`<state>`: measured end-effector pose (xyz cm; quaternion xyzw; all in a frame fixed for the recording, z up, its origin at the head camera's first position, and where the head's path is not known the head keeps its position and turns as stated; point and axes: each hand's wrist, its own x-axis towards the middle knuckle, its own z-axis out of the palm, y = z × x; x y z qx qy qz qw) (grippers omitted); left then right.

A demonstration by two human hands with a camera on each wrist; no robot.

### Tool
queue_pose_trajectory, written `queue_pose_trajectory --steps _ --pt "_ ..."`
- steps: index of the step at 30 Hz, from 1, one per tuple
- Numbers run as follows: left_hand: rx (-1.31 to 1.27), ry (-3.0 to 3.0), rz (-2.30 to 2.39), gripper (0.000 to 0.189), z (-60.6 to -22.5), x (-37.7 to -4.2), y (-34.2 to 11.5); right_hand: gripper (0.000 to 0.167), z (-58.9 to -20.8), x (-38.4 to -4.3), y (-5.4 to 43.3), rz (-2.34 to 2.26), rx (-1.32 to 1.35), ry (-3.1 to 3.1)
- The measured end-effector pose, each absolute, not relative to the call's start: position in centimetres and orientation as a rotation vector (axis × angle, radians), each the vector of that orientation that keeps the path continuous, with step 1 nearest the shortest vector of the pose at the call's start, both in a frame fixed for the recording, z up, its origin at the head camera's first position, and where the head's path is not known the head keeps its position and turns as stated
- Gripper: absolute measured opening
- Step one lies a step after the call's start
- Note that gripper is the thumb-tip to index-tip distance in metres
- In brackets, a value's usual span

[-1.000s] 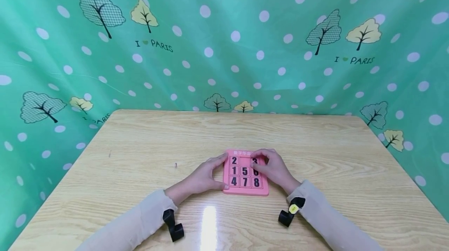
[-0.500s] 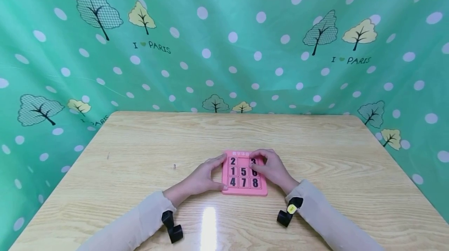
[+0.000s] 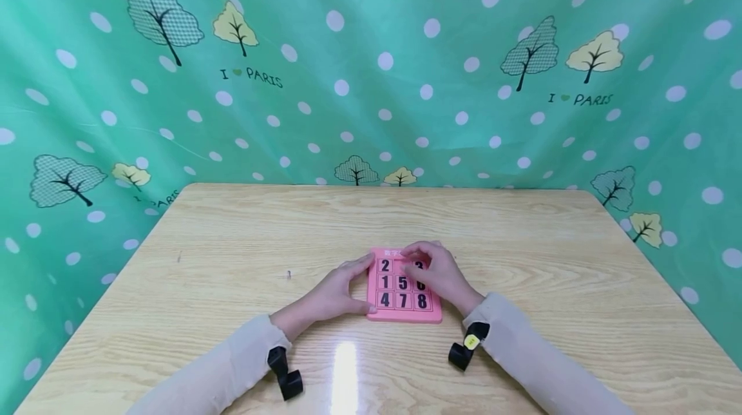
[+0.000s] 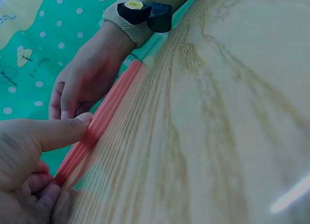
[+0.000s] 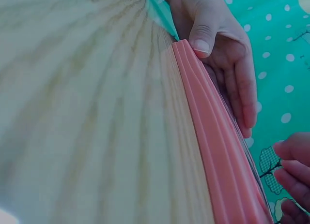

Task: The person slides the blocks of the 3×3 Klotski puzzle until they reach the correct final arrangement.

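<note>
A pink sliding number puzzle [image 3: 404, 316] lies flat on the table. Its tiles read 2, a gap and 3 in the top row, then 1, 5, 6, then 4, 7, 8. My left hand [image 3: 336, 291] holds the puzzle's left side, thumb at the lower corner and fingers by the upper one; the left wrist view shows the thumb [image 4: 68, 132] against the pink edge. My right hand [image 3: 440, 276] is over the top right, bent fingers around the gap, partly covering the 3, the 6 and the title. In the right wrist view its fingertips [image 5: 286, 175] appear apart from the puzzle.
The wood-grain table [image 3: 243, 228] extends on all sides of the puzzle. A green dotted curtain [image 3: 371, 99] hangs behind it. Each wrist carries a black camera mount [image 3: 284, 373]. A bright reflection lies on the tabletop near the front.
My right hand has shifted left, from the 3 tile to the gap beside it. The visible tiles keep their places, and my left hand stays put on the puzzle.
</note>
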<state>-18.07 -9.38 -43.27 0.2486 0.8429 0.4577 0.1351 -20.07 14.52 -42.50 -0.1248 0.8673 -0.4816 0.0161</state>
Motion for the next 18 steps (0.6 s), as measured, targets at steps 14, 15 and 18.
queue_pose_trajectory --steps 14,15,18 --pt "0.756 2.461 1.319 0.094 -43.1 -18.0 -9.4 0.029 -42.2 -20.7 13.1 -1.423 -0.513 2.627" --pt "0.756 2.461 1.318 0.094 -43.1 -18.0 -9.4 0.029 -42.3 -20.8 13.0 -1.419 -0.512 2.631" --pt "0.747 2.452 1.325 0.094 -43.2 -18.0 -9.5 0.027 -42.3 -21.0 12.5 -1.407 -0.533 2.63"
